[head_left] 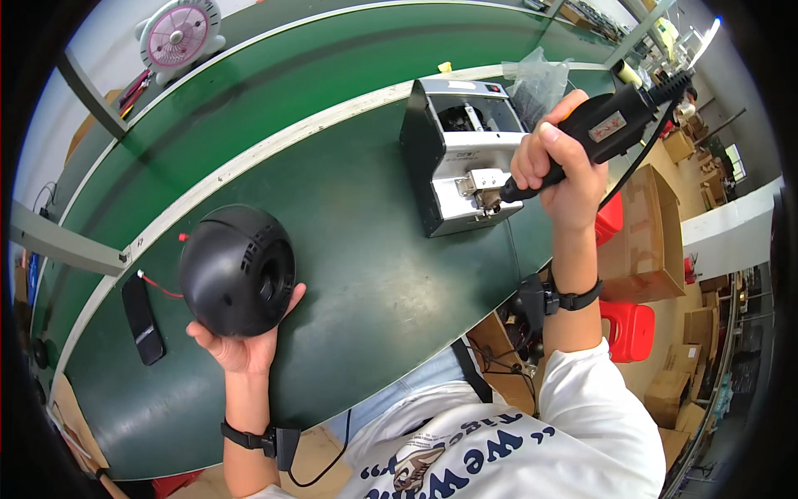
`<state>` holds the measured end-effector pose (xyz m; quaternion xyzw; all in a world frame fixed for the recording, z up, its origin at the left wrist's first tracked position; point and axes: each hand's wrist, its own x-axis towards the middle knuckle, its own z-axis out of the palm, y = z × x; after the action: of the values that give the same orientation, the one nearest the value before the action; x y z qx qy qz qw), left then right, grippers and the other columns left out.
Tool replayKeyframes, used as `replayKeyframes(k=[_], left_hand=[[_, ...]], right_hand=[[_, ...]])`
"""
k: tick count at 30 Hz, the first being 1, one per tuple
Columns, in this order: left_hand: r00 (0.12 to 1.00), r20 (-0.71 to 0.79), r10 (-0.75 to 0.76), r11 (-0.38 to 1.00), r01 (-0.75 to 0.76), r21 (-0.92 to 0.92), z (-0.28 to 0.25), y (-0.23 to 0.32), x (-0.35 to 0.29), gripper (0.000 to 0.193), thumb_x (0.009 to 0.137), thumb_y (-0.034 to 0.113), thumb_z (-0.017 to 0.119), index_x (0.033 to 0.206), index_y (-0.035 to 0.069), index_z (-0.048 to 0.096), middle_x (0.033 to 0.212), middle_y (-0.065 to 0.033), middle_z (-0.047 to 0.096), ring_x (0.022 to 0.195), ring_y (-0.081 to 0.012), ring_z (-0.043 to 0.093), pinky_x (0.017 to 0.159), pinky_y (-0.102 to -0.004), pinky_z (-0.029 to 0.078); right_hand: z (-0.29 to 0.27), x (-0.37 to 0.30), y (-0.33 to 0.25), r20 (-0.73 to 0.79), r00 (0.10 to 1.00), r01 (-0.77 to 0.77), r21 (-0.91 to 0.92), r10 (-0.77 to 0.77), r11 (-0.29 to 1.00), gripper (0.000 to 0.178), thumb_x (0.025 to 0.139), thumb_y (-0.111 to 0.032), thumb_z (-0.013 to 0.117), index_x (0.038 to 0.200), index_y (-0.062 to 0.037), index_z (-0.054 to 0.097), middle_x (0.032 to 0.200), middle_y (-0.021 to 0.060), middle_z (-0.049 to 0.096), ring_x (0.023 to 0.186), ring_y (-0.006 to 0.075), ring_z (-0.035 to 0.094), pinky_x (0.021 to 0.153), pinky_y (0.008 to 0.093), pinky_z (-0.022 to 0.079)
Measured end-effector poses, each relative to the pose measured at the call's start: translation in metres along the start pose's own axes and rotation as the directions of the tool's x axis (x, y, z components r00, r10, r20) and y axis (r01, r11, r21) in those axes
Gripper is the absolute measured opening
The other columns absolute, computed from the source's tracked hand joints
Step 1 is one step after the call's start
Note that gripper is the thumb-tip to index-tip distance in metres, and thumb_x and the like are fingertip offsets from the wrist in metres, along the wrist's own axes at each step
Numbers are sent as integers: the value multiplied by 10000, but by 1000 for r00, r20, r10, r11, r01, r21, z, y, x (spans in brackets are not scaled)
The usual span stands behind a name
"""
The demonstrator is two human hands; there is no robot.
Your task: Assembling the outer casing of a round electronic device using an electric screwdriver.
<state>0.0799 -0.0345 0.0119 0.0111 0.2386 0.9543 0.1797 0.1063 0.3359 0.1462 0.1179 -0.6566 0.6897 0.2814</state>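
Observation:
My left hand (248, 353) cups a round black plastic housing (218, 279) from below, raised over the bench at the left. A dark round recess shows on the housing's right side. Raised at the right, my right hand (567, 162) is wrapped round a black electric screwdriver (615, 125) with a thick cable. Its tip points down-left to the small metal outlet of a black-and-silver screw feeder (436, 162). Whether the tip touches the outlet I cannot tell. A flat black strip (144, 320) lies left of the housing, with a red wire and a white plug near it.
A green bench (366, 274) carries these things, with a pale raised ledge (216, 187) along its far side. Behind the feeder lies a clear plastic bag (536, 83). A pink-and-white fan (176, 37) stands at the far left. A cardboard box (644, 241) and red stool (628, 331) stand right.

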Motion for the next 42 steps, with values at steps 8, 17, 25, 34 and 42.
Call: replayKeyframes(k=[8,17,25,34,42], left_hand=[[999,-27,37,983,-32,182,10,0,-1,1074,619,630,855,1492,247,362,1526,-71,389,1409,-342,391,1097,-716,353],[999,0,54,995,-54,89,11,0,1,959,726,473,859,1460,91,375,1412,-127,489,1319,-305,498,1098,-611,425],[997,48,60,986,-67,151,9,6,1,970,669,341,893,1448,60,386,1366,-108,518,1284,-248,514,1101,-392,429],[999,4,41,978,-41,203,8,7,-3,966,655,349,889,1436,54,403,1366,-114,524,1277,-253,525,1099,-415,434],[999,1,42,985,-42,167,7,4,-3,943,691,364,880,1438,47,399,1369,-108,528,1285,-248,522,1109,-402,420]], right_hand=[[41,7,-17,121,985,-159,318,126,935,261,957,-141,483,1189,-35,427,598,48,432,439,149,412,450,323,407],[152,39,-37,551,808,-86,457,-206,885,316,1040,-269,385,1266,-48,392,661,4,448,511,109,414,511,268,415],[175,39,-33,607,768,-126,457,-205,880,356,1051,-300,337,1299,-49,379,676,9,464,521,117,429,518,282,436],[174,43,-23,693,708,-260,433,-135,863,366,1044,-308,357,1307,-54,356,693,5,485,587,133,476,600,308,471],[170,37,-18,678,719,-270,478,-156,836,364,1042,-308,359,1304,-55,359,694,4,485,598,135,481,617,312,472]])
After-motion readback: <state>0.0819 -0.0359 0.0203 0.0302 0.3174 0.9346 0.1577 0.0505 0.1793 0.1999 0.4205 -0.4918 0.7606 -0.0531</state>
